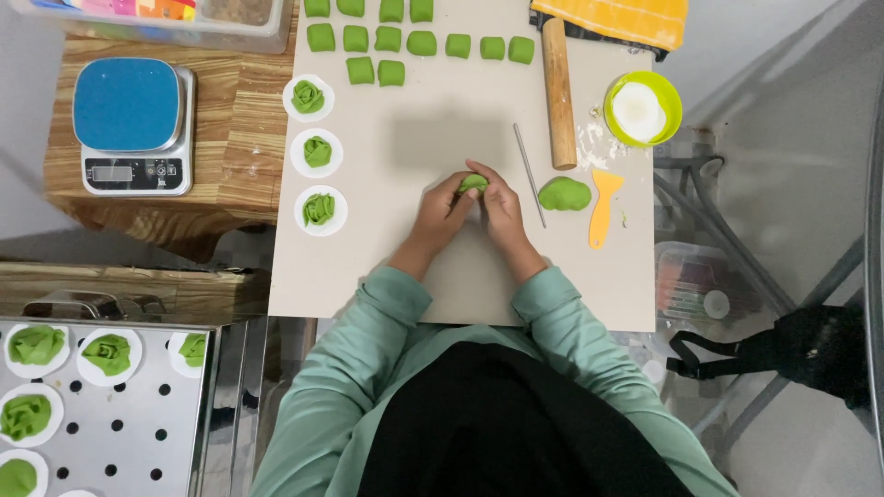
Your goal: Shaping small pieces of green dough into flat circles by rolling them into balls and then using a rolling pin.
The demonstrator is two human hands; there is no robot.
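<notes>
Three shaped buns (pixel 318 152) beside hands' dough (pixel 473 182)

- Left hand (pixel 444 207): palm turned inward, fingers curled toward the right hand, fingertips up at the meeting point of both hands.
- Right hand (pixel 500 204): mirrors it, back of hand facing up and outward, thumb and fingers bent in against the left fingertips.
- Both grips closed together on one small green dough piece (pixel 473 182), which shows only at the top between the fingertips.
- Wrists straight and low over the tabletop; contact with it can't be confirmed.
- Forearms angle inward from the elbows in a V, bare from wrist to mid-forearm.
- Pale green long sleeves (pixel 387 304) pushed up, elbows held wide of the torso.
</notes>
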